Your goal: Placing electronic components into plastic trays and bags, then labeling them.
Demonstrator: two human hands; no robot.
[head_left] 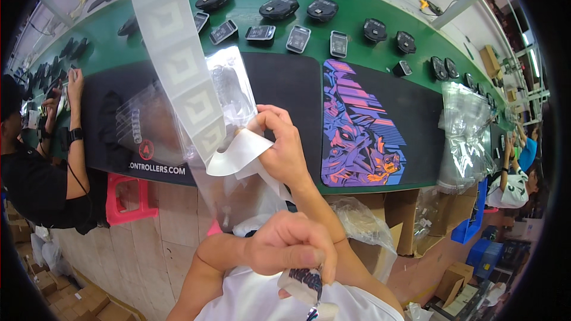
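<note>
A long whitish strip of square stickers [175, 47] comes down from the top edge and folds over near the mat. My right hand [279, 142] pinches its curled white end between thumb and fingers. Closer to my chest, my left hand [291, 244] is closed, thumb over curled fingers; whatever it may hold is hidden. Behind the strip lies a clear plastic bag [238, 71] with a glossy sheen. More clear bags [140, 122] are spread flat on the black mat [273, 83], left of the strip.
Black oval devices [279, 7] and small labelled packs [298, 40] line the green table [178, 3]. A colourful mat [363, 137] lies right of centre, beside stacked clear bags [464, 137]. Below are a cardboard box [410, 220] and a pink stool [128, 199]. A co-worker [47, 160] sits left.
</note>
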